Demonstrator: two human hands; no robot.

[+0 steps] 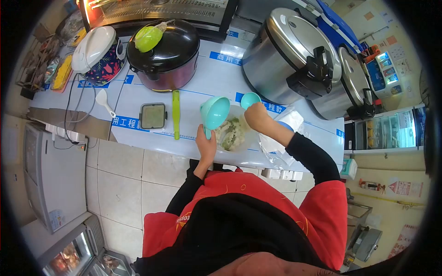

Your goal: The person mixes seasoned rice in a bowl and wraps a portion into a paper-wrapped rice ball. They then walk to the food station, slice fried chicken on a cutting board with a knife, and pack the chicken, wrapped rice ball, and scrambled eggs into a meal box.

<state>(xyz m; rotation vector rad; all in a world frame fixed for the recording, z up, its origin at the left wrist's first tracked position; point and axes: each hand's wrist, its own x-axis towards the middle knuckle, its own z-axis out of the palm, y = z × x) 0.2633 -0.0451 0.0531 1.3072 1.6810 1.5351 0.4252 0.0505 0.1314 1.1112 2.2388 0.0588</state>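
Note:
My left hand (206, 145) is closed round the handle of a turquoise scoop (215, 112), whose rounded bowl is tilted up over the counter's front part. A smaller turquoise scoop (250, 99) is at my right hand (256, 116), whose fingers are curled shut on it. Between and below my hands lies a pale, see-through bowl or bag (244, 140) with a whitish, rice-like food with green bits (231, 133) in it. White plastic sheets or bags (279, 138) lie under my right forearm. What is inside either scoop cannot be made out.
Left of my hands are a bright green strip-like utensil (176, 117), a small square container (153, 116) and a white paddle (105, 102). Behind stand a dark-lidded pot (163, 57), a floral pot (99, 55) and two large steel cookers (294, 55) (343, 87).

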